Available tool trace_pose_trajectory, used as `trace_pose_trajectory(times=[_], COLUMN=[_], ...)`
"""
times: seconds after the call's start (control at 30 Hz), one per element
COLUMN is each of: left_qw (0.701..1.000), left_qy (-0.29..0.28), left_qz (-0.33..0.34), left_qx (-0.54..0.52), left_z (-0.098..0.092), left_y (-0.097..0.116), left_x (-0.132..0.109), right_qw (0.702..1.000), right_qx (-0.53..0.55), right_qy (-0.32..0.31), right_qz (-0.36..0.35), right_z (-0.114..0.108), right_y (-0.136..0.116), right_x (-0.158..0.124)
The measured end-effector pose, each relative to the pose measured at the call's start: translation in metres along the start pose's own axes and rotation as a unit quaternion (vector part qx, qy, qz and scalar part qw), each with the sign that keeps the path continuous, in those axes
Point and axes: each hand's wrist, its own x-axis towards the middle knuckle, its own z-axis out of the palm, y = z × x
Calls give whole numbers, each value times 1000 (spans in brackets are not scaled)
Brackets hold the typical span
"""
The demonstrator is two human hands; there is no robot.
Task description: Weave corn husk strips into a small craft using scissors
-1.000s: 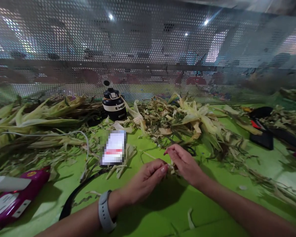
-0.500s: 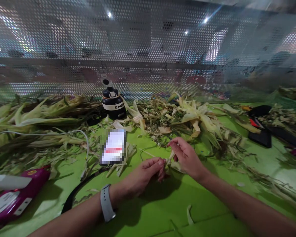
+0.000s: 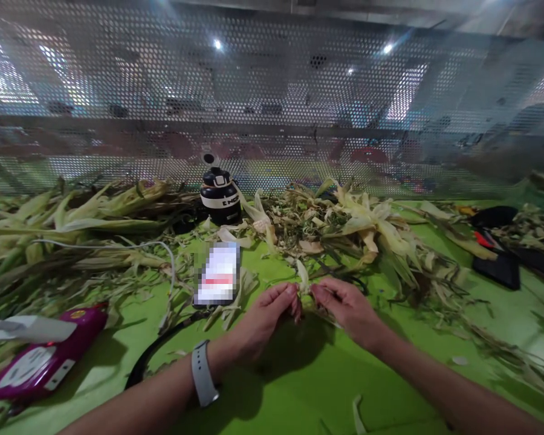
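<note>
Both of my hands meet over the green table (image 3: 299, 386) and pinch a small piece of pale corn husk (image 3: 304, 284) between their fingertips. My left hand (image 3: 265, 320), with a grey watch on its wrist, is closed on the husk's left side. Closed on the right side of the same piece is my right hand (image 3: 347, 309). One husk tip sticks up between the two hands. Just beyond them lies a heap of torn husks (image 3: 358, 226).
A phone (image 3: 217, 273) lies left of my hands, and a black bottle (image 3: 220, 196) stands behind it by the perforated metal screen (image 3: 272, 103). Long corn leaves (image 3: 72, 217) cover the left. A magenta device (image 3: 45, 359) sits near left. Black tools (image 3: 496, 260) lie right.
My right hand came down and closer to my left hand, and both now pinch the husk together. The view tilted slightly down and left.
</note>
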Motion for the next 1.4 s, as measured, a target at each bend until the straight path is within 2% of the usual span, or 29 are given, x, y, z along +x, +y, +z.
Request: trace_pose_trajectory(times=[0.13,0.2,0.37,0.5,0.57,0.7,0.77,0.83,0.97,1.03,1.2,1.4], left_qw=[999,1000,994,989,988,994,995,997,992,989,993,983], left_qy=[18,11,-57,-87,-78,-33,-23,-33,-72,-76,-99,-154], left_qz=[23,29,30,10,3,-9,-11,-16,-55,-66,-62,-94], left_qx=[-25,-6,89,123,134,101,93,63,-92,-110,-25,-14], left_z=[-2,-2,-3,-1,1,4,5,5,4,3,3,-1], left_y=[4,7,15,9,4,-3,-3,-2,-1,-2,-5,-6], left_x=[1,0,-6,-7,-5,-4,-5,-6,-7,-7,-5,-4], right_qw=[999,999,1000,994,992,980,979,984,992,993,996,988], right_qx=[22,17,23,94,118,149,141,126,119,112,77,143], right_qy=[46,46,4,-39,-7,131,144,124,33,9,32,55], right_qz=[8,4,-9,44,42,6,1,3,24,23,-10,34], right_z=[-5,-9,-13,-4,1,4,3,2,5,8,7,7], right_y=[-2,-4,-9,-10,-8,-5,-6,-6,-3,-1,0,-4], right_x=[3,1,-1,2,3,3,3,2,0,-1,-2,-3])
